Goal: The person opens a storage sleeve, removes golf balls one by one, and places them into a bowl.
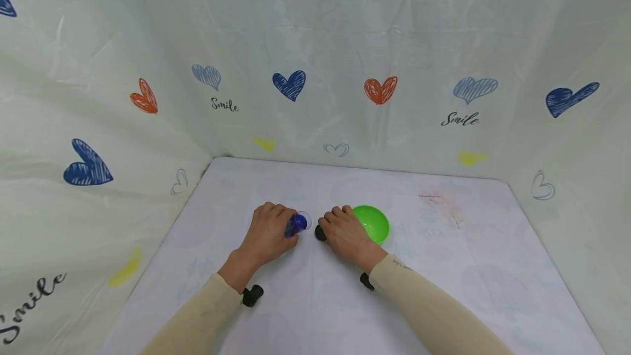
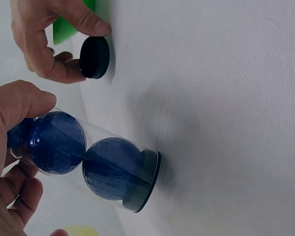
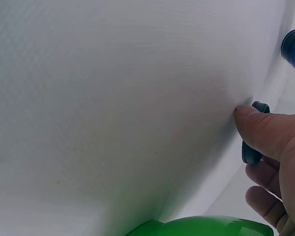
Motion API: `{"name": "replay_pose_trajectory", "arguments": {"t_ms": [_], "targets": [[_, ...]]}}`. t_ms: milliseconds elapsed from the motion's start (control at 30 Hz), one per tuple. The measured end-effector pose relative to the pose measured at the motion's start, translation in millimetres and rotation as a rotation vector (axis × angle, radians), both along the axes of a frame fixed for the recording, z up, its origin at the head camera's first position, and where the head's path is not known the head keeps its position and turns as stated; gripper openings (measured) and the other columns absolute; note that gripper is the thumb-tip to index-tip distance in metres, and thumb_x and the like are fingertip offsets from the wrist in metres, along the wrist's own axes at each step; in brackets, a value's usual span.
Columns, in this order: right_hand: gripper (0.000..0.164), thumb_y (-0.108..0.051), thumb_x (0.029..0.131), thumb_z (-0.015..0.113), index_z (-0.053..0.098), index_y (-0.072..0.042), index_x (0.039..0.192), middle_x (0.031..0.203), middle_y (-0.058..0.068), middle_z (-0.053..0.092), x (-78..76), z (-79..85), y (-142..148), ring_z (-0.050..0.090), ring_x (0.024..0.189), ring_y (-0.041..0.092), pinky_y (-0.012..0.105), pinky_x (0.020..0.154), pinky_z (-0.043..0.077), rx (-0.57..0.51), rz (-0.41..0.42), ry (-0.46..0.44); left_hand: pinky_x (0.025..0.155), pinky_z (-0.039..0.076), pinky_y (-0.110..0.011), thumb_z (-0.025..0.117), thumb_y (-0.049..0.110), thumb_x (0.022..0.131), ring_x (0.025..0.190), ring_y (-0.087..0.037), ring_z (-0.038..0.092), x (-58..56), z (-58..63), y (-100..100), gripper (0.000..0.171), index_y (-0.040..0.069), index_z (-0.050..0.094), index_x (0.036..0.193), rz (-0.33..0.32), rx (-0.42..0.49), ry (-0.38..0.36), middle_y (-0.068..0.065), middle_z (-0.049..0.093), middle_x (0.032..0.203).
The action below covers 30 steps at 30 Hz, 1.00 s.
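Observation:
My left hand [image 1: 270, 230] grips a clear plastic tube [image 2: 69, 174] with blue balls [image 2: 57, 142] stacked inside. A dark cap closes the tube's lower end [image 2: 142, 182], while its top is uncapped in the head view. My right hand [image 1: 345, 233] pinches a round black cap [image 2: 95, 57] between thumb and fingers, close over the table; its hollow side shows in the left wrist view. Just right of the right hand lies a bright green bowl [image 1: 373, 223], partly covered by that hand in the head view.
A white-covered table [image 1: 443, 284] spreads under both hands. Behind and to the left hangs a pale curtain [image 1: 335, 32] printed with hearts and the word Smile. Black camera mounts [image 1: 253, 296] sit at both wrists.

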State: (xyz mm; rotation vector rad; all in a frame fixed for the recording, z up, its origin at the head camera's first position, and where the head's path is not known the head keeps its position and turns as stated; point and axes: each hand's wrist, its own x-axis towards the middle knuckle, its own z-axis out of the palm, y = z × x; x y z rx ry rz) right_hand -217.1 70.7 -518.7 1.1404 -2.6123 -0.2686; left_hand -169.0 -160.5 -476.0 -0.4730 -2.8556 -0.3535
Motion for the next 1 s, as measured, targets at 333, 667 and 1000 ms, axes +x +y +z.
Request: {"name": "replay_pose_trajectory", "arguments": {"t_ms": [333, 667, 1000], "targets": [[0.03, -0.034, 0.094, 0.08, 0.072, -0.011, 0.111, 0.108, 0.003, 0.072, 3.5, 15.1, 6.1, 0.06, 0.102, 0.024, 0.041, 0.094, 0.047, -0.206, 0.019, -0.026, 0.109, 0.044, -0.056, 0.089, 0.034, 0.085, 0.115, -0.029, 0.058, -0.2, -0.3, 1.5, 0.051, 0.01, 0.071, 0.127, 0.002, 0.009, -0.032, -0.006, 0.073, 0.12], [0.034, -0.032, 0.095, 0.08, 0.073, -0.011, 0.12, 0.115, 0.004, 0.074, 15.0, 25.7, 11.9, 0.066, 0.11, 0.026, 0.046, 0.102, 0.049, -0.504, 0.066, -0.03, 0.117, 0.038, -0.06, 0.088, 0.041, 0.086, 0.117, -0.028, 0.061, 0.6, -6.2, 8.2, 0.053, 0.012, 0.073, 0.128, -0.043, -0.164, 0.068, -0.005, 0.074, 0.119], [0.045, -0.035, 0.087, 0.085, 0.071, -0.009, 0.121, 0.114, 0.003, 0.073, 27.9, 21.1, 13.8, 0.067, 0.106, 0.023, 0.044, 0.102, 0.051, -0.674, 0.15, -0.032, 0.118, 0.036, -0.064, 0.09, 0.039, 0.083, 0.117, -0.027, 0.06, 2.1, 1.3, 16.0, 0.053, 0.015, 0.074, 0.127, -0.087, -0.268, 0.161, -0.004, 0.074, 0.118]]}}
